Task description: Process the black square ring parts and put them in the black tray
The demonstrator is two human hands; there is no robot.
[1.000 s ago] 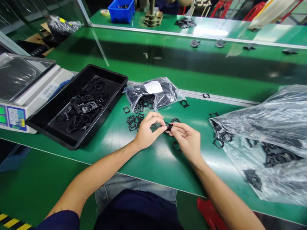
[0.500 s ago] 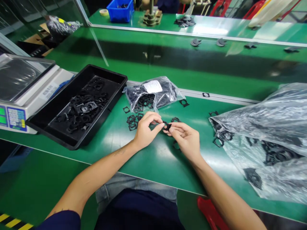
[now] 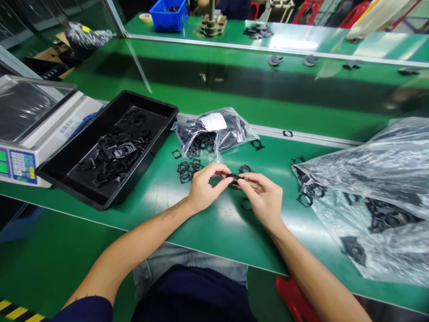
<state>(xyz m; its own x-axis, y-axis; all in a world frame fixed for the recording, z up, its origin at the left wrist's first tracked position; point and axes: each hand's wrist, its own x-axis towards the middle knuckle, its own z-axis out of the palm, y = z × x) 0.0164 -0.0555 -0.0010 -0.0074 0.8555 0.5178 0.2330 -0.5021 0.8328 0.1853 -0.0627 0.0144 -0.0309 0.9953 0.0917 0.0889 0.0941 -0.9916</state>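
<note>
Between my two hands, above the green table, is a small black plastic part (image 3: 234, 176), seen nearly edge-on. My left hand (image 3: 208, 185) pinches its left end between thumb and fingers. The right end is pinched by my right hand (image 3: 263, 192). Whether it is one piece or two pressed together I cannot tell. Loose black ring-shaped frames (image 3: 185, 171) lie left of my left hand. Another black frame (image 3: 246, 168) lies just beyond my right hand, and one more (image 3: 246, 204) is partly hidden beside it.
A black tray (image 3: 147, 165) of black parts stands left, by a white scale (image 3: 40, 161). A clear bag (image 3: 234, 123) of black frames lies beyond my hands. Large plastic bags (image 3: 375, 165) with more frames cover the right side. A blue bin (image 3: 167, 18) stands at the back.
The black part has turned from tilted to nearly level and edge-on. My right hand has shifted slightly right and down; both hands still pinch the part.
</note>
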